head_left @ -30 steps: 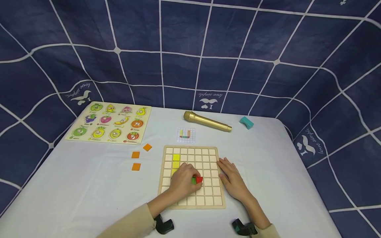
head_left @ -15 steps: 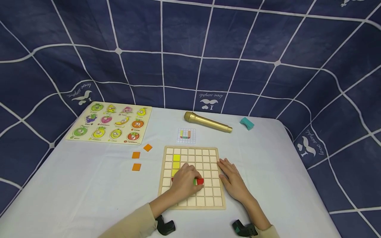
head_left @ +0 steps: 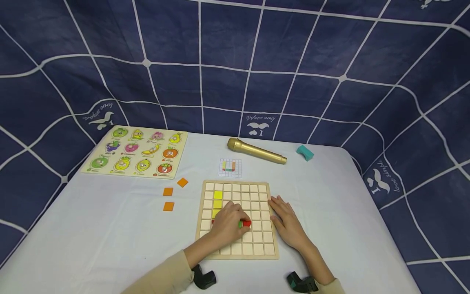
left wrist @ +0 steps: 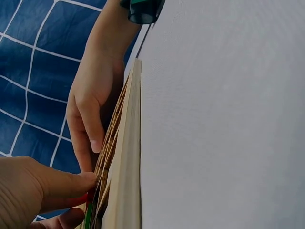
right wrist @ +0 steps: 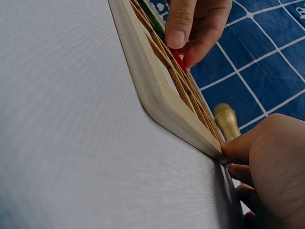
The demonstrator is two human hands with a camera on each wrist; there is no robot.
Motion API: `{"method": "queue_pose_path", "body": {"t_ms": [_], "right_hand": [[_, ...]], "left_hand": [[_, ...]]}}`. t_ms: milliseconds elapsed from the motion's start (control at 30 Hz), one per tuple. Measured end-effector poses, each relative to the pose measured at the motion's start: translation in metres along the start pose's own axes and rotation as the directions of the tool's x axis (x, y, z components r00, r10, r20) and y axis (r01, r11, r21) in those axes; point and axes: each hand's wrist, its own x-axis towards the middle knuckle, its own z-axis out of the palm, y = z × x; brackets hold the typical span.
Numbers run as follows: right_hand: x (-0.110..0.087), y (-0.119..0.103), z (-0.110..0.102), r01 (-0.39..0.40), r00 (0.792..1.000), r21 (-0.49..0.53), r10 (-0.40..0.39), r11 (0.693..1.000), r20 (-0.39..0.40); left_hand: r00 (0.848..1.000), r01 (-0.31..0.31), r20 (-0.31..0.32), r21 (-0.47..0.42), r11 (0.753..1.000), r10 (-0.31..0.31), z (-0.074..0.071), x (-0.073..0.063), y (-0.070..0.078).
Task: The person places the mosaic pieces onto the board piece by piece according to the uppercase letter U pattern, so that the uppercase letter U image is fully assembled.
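Squared up slightly since a second ago, the red tile [head_left: 247, 223] sits near the middle of the grid board [head_left: 258, 248], pinched by the left hand [head_left: 227, 223]. The right hand [head_left: 288, 222], fingers extended, touches the board's right edge.

Red tile [head_left: 247, 223] pinched in left fingers [right wrist: 207, 40], on pale gridded wooden board [head_left: 258, 248], beside green tile [head_left: 240, 224].

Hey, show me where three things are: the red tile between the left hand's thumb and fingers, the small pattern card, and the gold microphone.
Red tile [head_left: 247, 223]: head view, its exposed top face.
Pattern card [head_left: 230, 168]: head view, middle of its printed face.
Gold microphone [head_left: 258, 152]: head view, its handle.
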Motion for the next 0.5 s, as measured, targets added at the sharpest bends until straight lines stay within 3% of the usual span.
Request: {"method": "queue_pose_path", "body": {"t_ms": [233, 367, 500], "right_hand": [[0.0, -0.001, -0.001, -0.002, 1.0, -0.001, 0.002, 1.0, -0.002], [0.0, -0.001, 0.0, -0.005, 1.0, 0.001, 0.005, 1.0, -0.001], [0.0, -0.001, 0.0, -0.002, 1.0, 0.001, 0.002, 1.0, -0.001]], "left_hand": [[1.0, 0.017, -0.014, -0.017, 1.0, -0.017, -0.013, 0.0, 0.002], [0.997, 0.04, -0.06, -0.051, 0.998, -0.043, -0.034, -0.004, 0.0], [0.987, 0.091, -0.121, -0.116, 0.989, -0.105, -0.063, -0.015, -0.015]]}}
